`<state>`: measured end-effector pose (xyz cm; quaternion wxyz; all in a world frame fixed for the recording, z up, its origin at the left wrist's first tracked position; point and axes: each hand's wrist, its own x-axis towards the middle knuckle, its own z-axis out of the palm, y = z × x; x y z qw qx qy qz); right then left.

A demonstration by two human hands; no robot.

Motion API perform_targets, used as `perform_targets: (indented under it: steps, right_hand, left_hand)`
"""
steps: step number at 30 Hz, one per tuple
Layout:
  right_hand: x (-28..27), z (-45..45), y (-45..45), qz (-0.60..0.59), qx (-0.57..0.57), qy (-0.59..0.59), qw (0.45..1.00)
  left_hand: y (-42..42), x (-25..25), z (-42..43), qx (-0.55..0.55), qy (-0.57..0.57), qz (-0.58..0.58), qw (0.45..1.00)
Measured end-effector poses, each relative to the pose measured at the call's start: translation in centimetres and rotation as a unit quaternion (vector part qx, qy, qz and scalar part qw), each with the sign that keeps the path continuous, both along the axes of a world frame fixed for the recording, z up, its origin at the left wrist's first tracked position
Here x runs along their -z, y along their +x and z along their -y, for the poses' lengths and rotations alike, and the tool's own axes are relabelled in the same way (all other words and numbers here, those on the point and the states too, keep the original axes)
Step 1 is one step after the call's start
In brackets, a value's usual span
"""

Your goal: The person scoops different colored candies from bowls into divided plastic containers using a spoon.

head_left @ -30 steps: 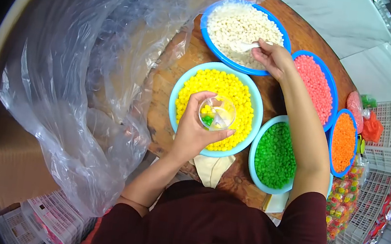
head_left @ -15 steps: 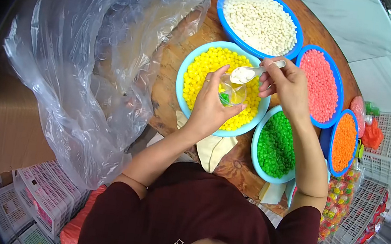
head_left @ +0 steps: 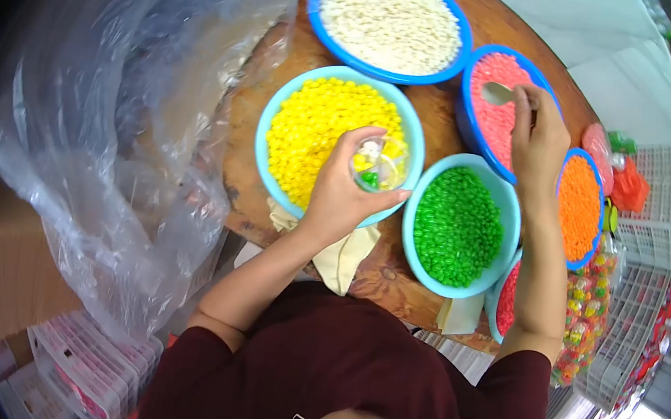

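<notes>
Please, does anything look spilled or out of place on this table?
No spill or damage is clear. Only the cream cloth looks a little untidy: it lies crumpled by the light-blue bowl of yellow candies.

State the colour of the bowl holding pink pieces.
The bowl is blue, clearest in the head view.

The wooden worktop (head_left: pixel 439 117) is carrying loose-filled basins: the white-filled basin (head_left: pixel 385 74) is sitting near the far edge, the yellow-filled basin (head_left: pixel 418 140) toward the left edge, the pink-filled basin (head_left: pixel 467 121) toward the right edge. The green-filled basin (head_left: pixel 455 292) and a cream cloth (head_left: pixel 339 264) are occupying the near edge.
</notes>
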<state>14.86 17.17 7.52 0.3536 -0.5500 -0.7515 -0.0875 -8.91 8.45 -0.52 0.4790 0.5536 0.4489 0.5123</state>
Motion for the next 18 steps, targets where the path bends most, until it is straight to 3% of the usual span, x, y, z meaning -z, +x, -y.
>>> perform_targets:
  steps: [3, 5, 9, 12, 16, 18]
  right_hand:
    - [3.2, -3.2, 8.8, -0.118, 0.180, -0.200, 0.956]
    - [6.5, -4.3, 12.4, -0.272, 0.191, -0.282, 0.900]
    - [10.0, -5.1, 13.7, -0.526, 0.147, -0.373, 0.750]
    - [11.1, -5.3, 13.1, -0.603, 0.110, -0.377, 0.694]
    - [10.8, -5.3, 13.3, -0.647, 0.131, -0.355, 0.662]
    - [10.5, -4.9, 13.7, -0.632, 0.134, -0.338, 0.685]
  left_hand:
    - [0.6, -0.3, 0.3, 0.030, -0.004, 0.017, 0.999]
    - [1.1, -0.8, 0.6, 0.055, -0.035, 0.058, 0.996]
    - [2.0, -0.4, 0.8, 0.084, -0.039, 0.030, 0.995]
    - [2.5, -0.7, 1.1, 0.097, -0.047, 0.028, 0.994]
    - [2.7, -1.7, 1.3, 0.103, -0.054, -0.004, 0.993]
    - [2.9, -1.7, 1.5, 0.102, -0.066, 0.002, 0.993]
